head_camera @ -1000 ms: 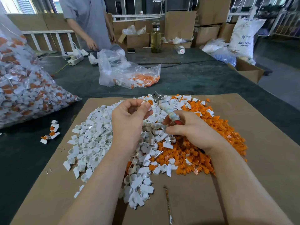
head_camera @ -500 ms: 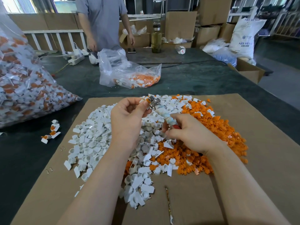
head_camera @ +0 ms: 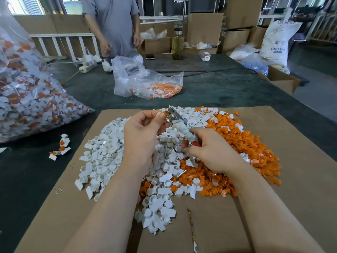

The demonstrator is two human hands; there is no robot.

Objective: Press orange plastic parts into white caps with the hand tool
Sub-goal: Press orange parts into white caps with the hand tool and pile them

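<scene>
Brown cardboard (head_camera: 291,161) covered the tabletop, heaped with white caps (head_camera: 109,161) and orange parts (head_camera: 246,147). Above the heap, the right hand (head_camera: 213,154) gripped the hand tool (head_camera: 179,126), while the left hand (head_camera: 144,132) pinched a cap against its metal tip.

Bright, even daylight; sharp centre, wide-angle edge bending.

hand tool (head_camera: 179,126): shiny metal head, handle wrapped in worn tape | white caps (head_camera: 102,161): smooth matt plastic | orange parts (head_camera: 255,148): smooth plastic | sheet (head_camera: 300,179): matt brown cardboard | bag (head_camera: 145,83): clear glossy plastic film
</scene>
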